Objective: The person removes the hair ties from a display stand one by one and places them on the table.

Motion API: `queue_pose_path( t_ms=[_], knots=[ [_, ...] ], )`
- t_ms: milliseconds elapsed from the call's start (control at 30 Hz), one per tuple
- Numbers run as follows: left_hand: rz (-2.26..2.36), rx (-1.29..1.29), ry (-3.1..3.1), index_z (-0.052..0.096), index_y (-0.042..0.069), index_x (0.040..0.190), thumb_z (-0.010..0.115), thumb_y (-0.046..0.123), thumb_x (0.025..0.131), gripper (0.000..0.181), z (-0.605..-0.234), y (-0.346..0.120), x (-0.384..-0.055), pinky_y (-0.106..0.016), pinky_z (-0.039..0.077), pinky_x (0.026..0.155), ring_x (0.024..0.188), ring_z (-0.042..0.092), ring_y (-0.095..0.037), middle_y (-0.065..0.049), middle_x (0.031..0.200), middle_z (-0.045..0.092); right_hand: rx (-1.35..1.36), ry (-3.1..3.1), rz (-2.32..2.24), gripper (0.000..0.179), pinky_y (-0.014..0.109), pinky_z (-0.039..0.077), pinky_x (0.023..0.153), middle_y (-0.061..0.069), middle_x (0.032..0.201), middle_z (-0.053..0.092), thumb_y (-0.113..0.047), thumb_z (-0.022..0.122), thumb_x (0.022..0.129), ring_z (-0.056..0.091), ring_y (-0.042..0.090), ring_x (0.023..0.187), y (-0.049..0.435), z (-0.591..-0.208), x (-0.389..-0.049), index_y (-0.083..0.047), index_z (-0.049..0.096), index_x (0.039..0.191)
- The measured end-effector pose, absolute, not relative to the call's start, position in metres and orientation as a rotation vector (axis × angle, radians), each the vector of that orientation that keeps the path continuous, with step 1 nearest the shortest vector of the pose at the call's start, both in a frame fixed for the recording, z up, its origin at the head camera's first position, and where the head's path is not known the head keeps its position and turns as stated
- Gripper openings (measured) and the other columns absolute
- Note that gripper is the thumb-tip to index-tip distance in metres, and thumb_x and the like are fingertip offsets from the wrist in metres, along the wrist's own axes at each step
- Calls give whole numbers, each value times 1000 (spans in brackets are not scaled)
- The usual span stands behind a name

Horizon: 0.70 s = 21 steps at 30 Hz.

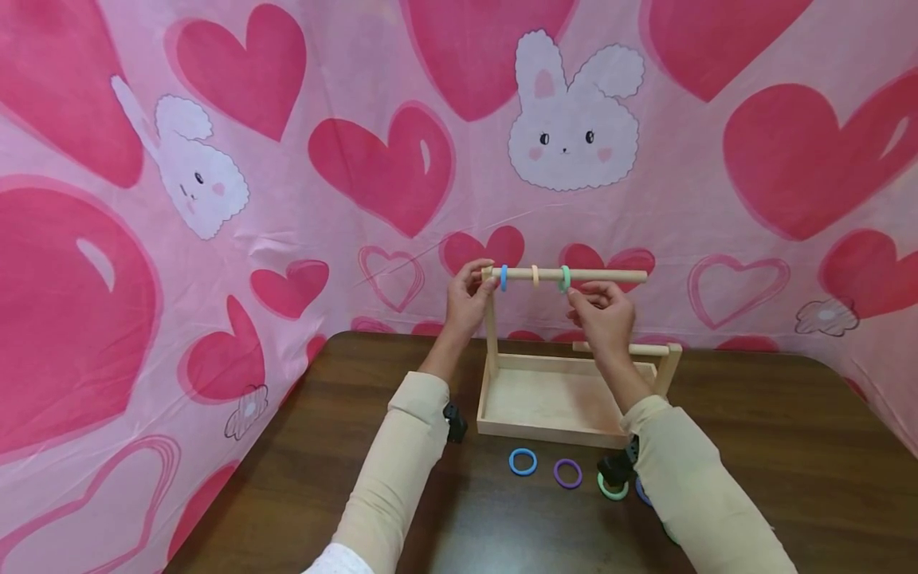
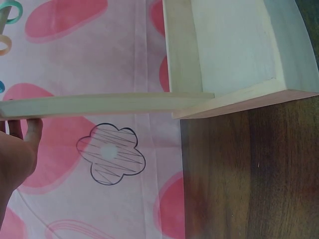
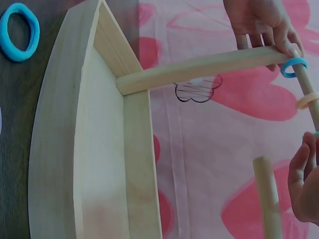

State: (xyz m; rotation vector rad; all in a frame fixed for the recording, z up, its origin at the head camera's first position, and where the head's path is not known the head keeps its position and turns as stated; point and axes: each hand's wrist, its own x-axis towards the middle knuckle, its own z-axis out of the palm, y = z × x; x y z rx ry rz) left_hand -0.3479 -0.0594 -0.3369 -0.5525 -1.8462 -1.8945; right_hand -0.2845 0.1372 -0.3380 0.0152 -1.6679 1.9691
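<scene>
A wooden stand has a tall post (image 1: 491, 335) topped by a horizontal rod (image 1: 610, 276). My left hand (image 1: 466, 304) grips the post's top corner, with thumb and fingers around the wood. Three rings hang on the rod: a blue ring (image 1: 504, 278) nearest the post, a peach ring (image 1: 535, 276) beyond it, and a light green ring (image 1: 565, 279) farther right. Just under the rod, my right hand (image 1: 606, 319) pinches the green ring's lower edge between thumb and fingers. In the right wrist view, the left hand (image 3: 264, 25) holds the post's end beside the blue ring (image 3: 293, 67).
The stand's shallow tray base (image 1: 552, 395) sits on the dark wooden table (image 1: 373, 399). A lower rod (image 1: 649, 349) stands at its right. In front lie a blue ring (image 1: 523, 461), a purple ring (image 1: 568, 473), a green ring (image 1: 613, 496) and others partly behind my right sleeve.
</scene>
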Motion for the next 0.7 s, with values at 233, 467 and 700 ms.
queue_pose_path(
  t_ms=[233, 467, 700],
  knots=[
    [-1895, -549, -1852, 62, -6, 122, 64, -5, 95, 27, -337, -59, -349, -17, 51, 78, 81, 61, 0, -37, 107, 67, -28, -1673, 1916, 29, 12, 52, 52, -26, 57, 64, -4, 72, 88, 62, -5, 48, 128, -339, -290, 15, 63, 109],
    [-1879, -548, -1862, 62, -6, 121, 64, -4, 95, 27, -338, -59, -347, -18, 52, 80, 85, 64, -3, -36, 107, 68, -29, -1660, 1867, 26, 12, 52, 51, -26, 57, 64, -5, 74, 87, 62, -5, 48, 125, -339, -293, 13, 67, 104],
    [-1883, -542, -1858, 62, -6, 121, 64, -5, 94, 27, -337, -59, -347, -16, 51, 78, 82, 62, 0, -37, 106, 68, -15, -1638, 1870, 23, 12, 52, 51, -25, 58, 65, -1, 75, 86, 63, -5, 49, 121, -338, -294, 15, 67, 101]
  ],
)
